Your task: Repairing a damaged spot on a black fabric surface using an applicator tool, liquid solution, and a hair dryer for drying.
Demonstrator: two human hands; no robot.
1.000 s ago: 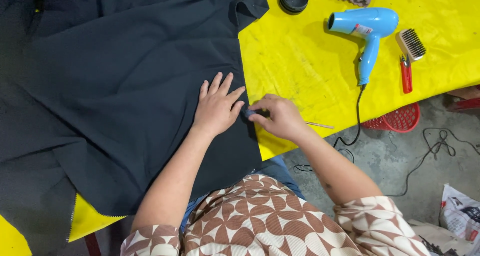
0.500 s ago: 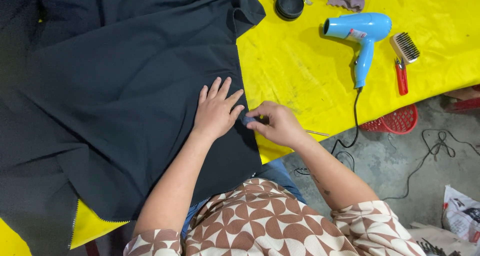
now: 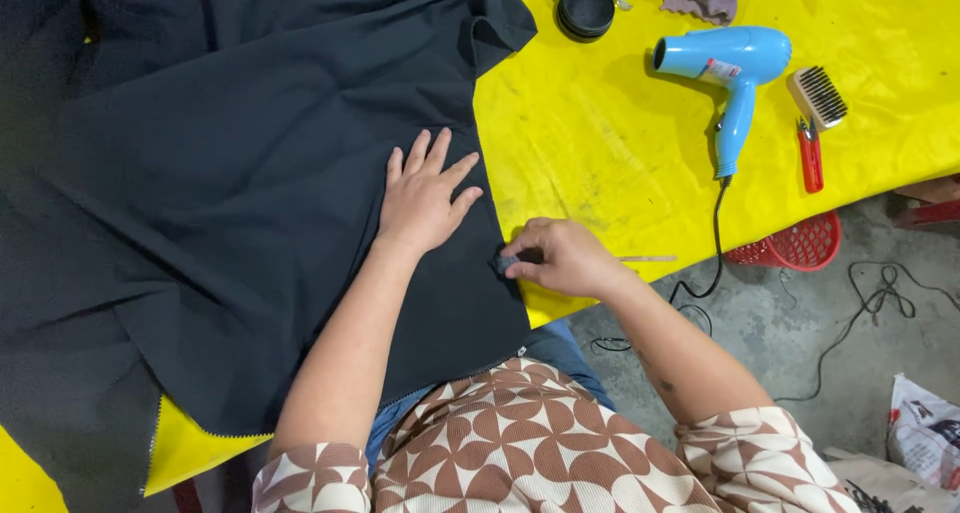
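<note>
Pressed flat, fingers spread, on the dark fabric (image 3: 230,203): the left hand (image 3: 425,195), evidently to pin the cloth taut against the yellow bench (image 3: 600,143). Pinched at the fabric's right edge by the right hand (image 3: 560,258), fingers curled shut: a small dark tool (image 3: 508,264), possibly a scraper or chalk. Parked at the far right, within reach: blue hair dryer (image 3: 725,68), brush (image 3: 820,95).

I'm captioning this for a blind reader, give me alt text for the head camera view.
A person's left hand presses flat on dark fabric on a yellow table while the right hand pinches its edge; a blue hair dryer lies nearby.
</note>
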